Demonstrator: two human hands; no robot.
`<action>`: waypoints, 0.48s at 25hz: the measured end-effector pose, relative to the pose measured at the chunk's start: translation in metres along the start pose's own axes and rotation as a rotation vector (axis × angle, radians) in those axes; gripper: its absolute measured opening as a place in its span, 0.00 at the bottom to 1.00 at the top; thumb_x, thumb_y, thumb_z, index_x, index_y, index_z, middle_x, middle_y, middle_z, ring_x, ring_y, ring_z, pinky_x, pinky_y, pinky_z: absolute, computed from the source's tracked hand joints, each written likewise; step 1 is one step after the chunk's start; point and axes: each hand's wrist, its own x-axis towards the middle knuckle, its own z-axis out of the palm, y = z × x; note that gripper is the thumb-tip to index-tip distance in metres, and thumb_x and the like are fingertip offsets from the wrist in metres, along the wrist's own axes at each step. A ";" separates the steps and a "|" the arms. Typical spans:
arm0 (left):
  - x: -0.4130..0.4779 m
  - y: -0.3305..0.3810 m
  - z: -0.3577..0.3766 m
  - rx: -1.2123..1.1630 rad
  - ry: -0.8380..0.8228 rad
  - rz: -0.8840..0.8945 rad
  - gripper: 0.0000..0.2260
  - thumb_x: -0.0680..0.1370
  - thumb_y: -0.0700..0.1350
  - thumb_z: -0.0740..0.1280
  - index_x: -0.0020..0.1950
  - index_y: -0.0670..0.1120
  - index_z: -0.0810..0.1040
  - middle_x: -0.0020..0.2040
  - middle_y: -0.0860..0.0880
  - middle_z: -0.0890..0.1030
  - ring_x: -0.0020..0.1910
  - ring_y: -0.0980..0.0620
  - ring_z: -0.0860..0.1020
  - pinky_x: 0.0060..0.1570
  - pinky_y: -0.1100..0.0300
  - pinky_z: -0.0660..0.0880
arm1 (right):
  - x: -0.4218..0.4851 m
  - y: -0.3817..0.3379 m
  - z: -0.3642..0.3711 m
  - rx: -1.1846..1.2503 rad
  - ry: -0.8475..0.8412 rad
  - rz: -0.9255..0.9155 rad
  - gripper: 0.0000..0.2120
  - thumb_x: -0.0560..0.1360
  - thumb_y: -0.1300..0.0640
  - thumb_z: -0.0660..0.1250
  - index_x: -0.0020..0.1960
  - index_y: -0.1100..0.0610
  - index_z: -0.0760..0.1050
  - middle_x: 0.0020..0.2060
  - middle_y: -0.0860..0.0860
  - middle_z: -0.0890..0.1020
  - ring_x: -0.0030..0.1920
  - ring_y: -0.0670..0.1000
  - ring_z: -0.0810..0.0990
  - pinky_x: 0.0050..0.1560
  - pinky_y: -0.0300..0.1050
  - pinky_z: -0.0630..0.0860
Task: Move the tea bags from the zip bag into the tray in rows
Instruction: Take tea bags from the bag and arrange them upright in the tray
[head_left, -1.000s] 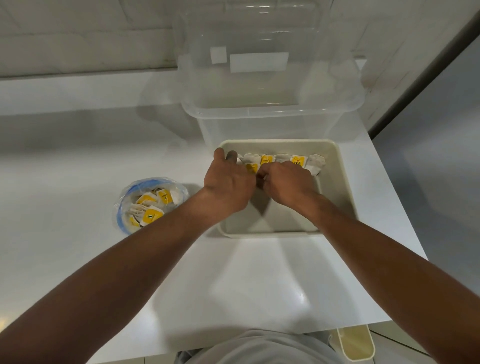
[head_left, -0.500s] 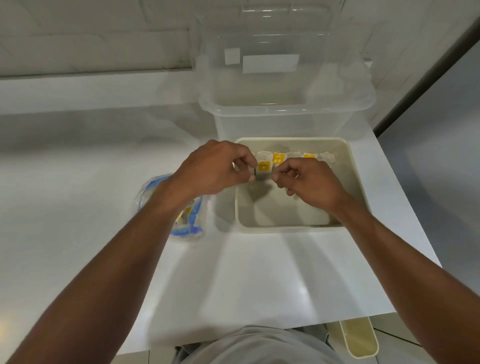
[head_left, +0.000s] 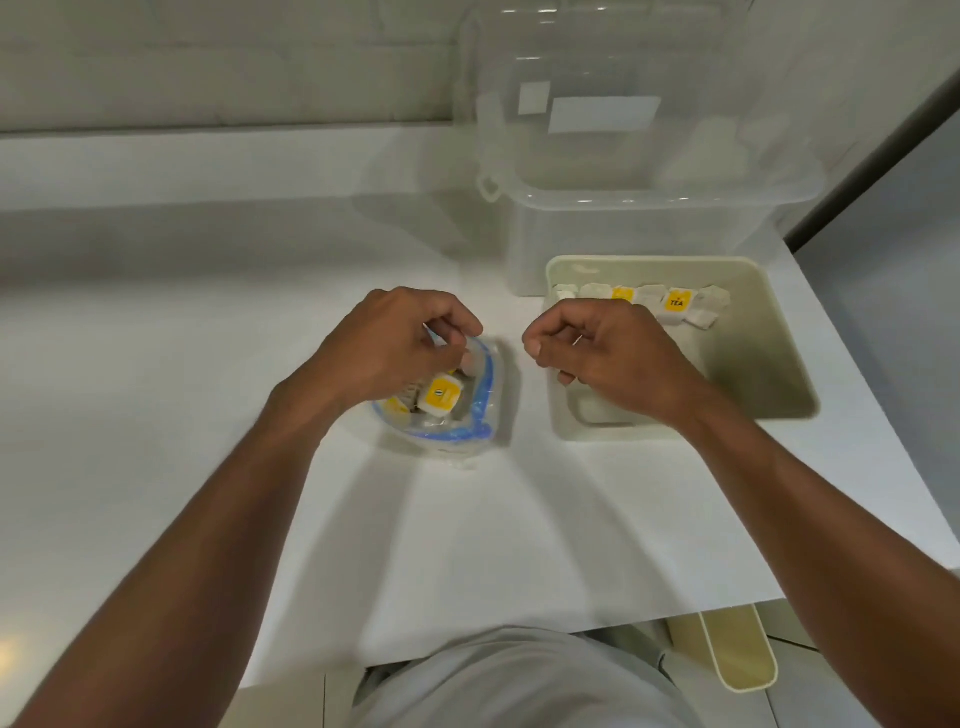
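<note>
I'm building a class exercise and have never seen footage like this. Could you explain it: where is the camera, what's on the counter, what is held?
No machine here: the two grips are a person's bare hands, filmed by one camera worn on the head, looking down. On the white counter lie a zip bag holding tea bags and a cream tray with one row along its far wall; a clear box stands behind. The left grip curls at the zip bag's mouth; the right grip curls over the tray's left edge. Blur hides what either holds.
</note>
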 end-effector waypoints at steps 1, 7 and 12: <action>-0.005 -0.009 -0.004 0.010 -0.008 -0.007 0.10 0.73 0.45 0.75 0.52 0.58 0.84 0.44 0.58 0.83 0.42 0.58 0.81 0.48 0.58 0.78 | 0.001 -0.005 0.009 -0.006 -0.014 0.011 0.01 0.74 0.52 0.72 0.45 0.48 0.82 0.33 0.44 0.82 0.33 0.47 0.83 0.39 0.41 0.77; -0.021 -0.041 -0.004 0.184 -0.097 -0.075 0.11 0.70 0.56 0.77 0.50 0.60 0.82 0.44 0.62 0.83 0.42 0.57 0.78 0.43 0.57 0.75 | 0.005 -0.021 0.057 -0.115 -0.110 0.086 0.08 0.70 0.50 0.76 0.49 0.45 0.82 0.36 0.41 0.82 0.35 0.38 0.77 0.42 0.37 0.73; -0.029 -0.050 0.008 0.171 0.013 -0.081 0.07 0.72 0.53 0.74 0.49 0.60 0.82 0.43 0.61 0.83 0.43 0.57 0.79 0.43 0.56 0.77 | 0.009 -0.028 0.086 -0.210 -0.079 0.139 0.10 0.68 0.42 0.75 0.46 0.45 0.81 0.38 0.41 0.82 0.40 0.43 0.79 0.43 0.41 0.74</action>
